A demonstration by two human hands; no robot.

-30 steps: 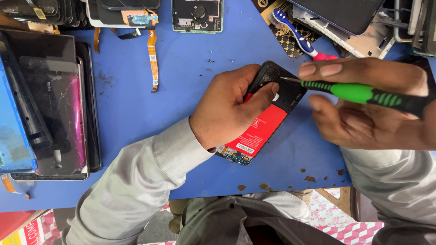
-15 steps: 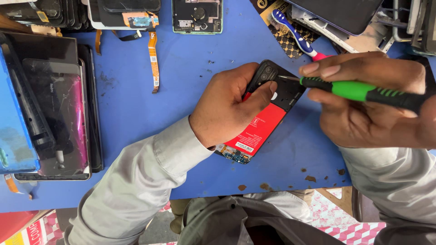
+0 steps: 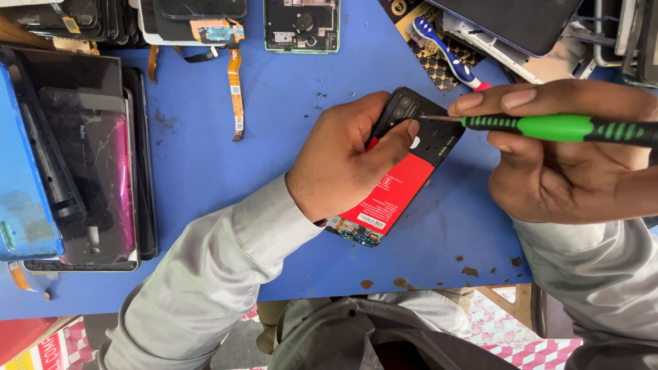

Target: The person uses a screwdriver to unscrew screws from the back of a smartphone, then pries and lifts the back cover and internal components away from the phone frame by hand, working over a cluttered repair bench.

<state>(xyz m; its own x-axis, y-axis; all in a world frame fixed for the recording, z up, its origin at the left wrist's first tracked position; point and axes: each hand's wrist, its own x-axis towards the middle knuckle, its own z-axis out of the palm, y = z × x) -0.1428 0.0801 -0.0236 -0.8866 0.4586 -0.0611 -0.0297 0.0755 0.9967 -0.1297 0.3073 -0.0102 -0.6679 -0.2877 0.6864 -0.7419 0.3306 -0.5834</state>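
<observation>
Green-handled screwdriver [image 3: 548, 128] pinched in right hand [image 3: 569, 164], tip meeting the opened phone [image 3: 404, 175] near its camera end. Left hand [image 3: 343, 161] clamping phone mid-surface [image 3: 274, 137]. Worth keeping tip square, pressing lightly.

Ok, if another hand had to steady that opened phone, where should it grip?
Grip the opened phone by its long edges near the lower end, coming from the lower right. The left hand covers the upper left side, and the screwdriver works at the top by the camera.
</observation>
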